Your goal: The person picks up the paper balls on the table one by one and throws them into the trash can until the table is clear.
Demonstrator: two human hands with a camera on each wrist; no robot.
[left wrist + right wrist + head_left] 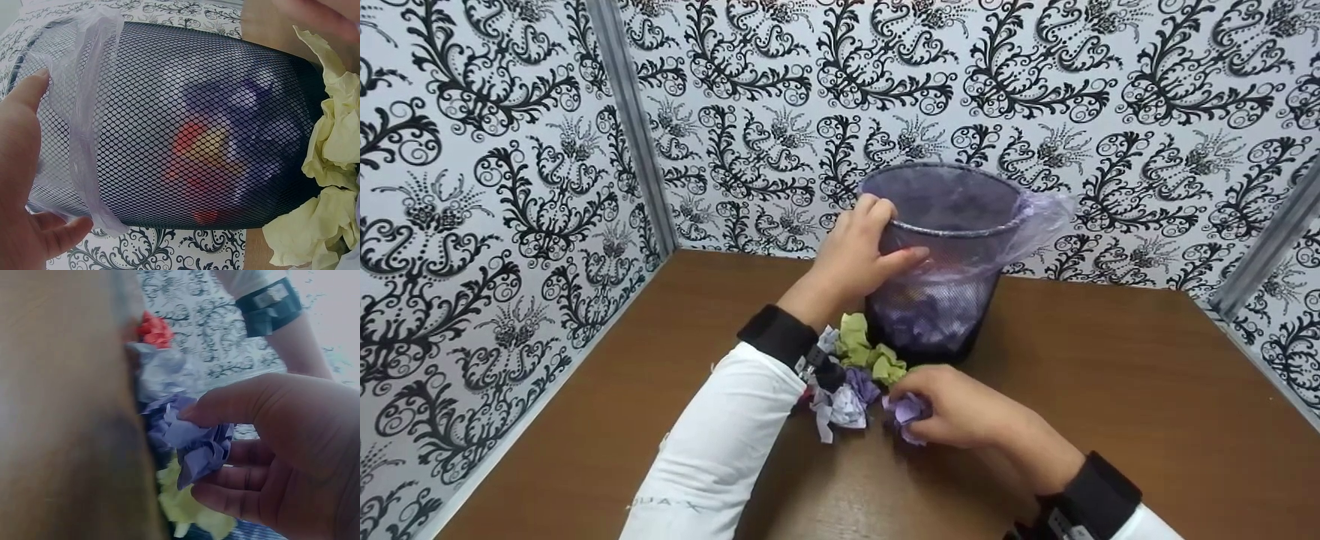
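While left hand (859,251) grips the mesh bin (941,259) rim, right hand (960,409) pinches purple paper wad (904,411), bare tabletop (1147,390) rightward.

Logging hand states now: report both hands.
Left hand: fingers curled over the mesh bin rim, holding it.
Right hand: fingers pinching a purple paper wad.

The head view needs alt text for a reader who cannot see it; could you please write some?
A person's left hand grips the rim of a black mesh wastebasket lined with a purple plastic bag, while the right hand pinches a crumpled purple paper ball. More crumpled green, purple and white paper lies on the brown table beside the basket, between patterned walls.
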